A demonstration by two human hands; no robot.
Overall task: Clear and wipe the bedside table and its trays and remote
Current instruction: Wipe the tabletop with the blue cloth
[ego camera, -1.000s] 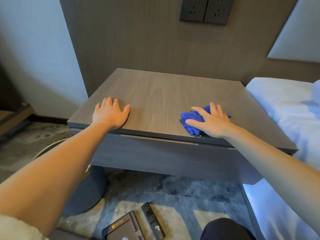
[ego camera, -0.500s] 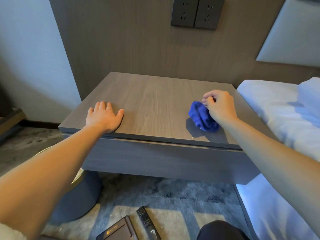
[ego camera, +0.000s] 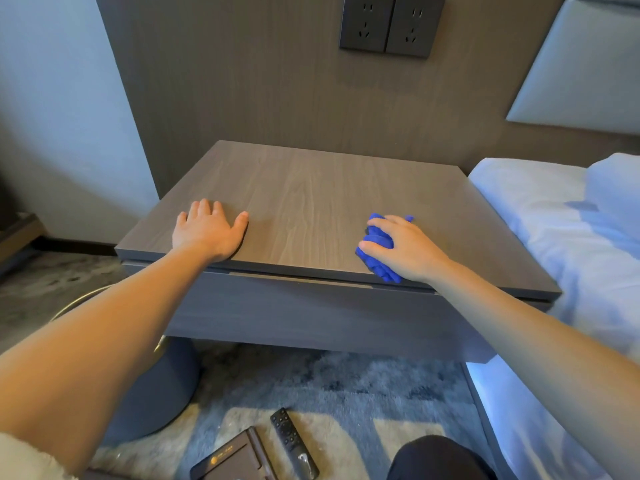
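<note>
- Since half a second ago, the right hand (ego camera: 405, 247) has drawn the blue cloth (ego camera: 377, 249) from further back toward the front edge of the bedside table (ego camera: 322, 202); the left hand is unmoved.
- The bed (ego camera: 554, 216) lies just beside the table's right side.
- On the carpet (ego camera: 311, 379) below lie a dark tray (ego camera: 232, 459) and, just beside it, the remote (ego camera: 294, 441).
- The left hand (ego camera: 207, 230) rests flat, fingers spread, holding nothing, at the table's front left.
- The right hand's fingers curl over the bunched cloth, pressing it onto the tabletop near the front right edge.
</note>
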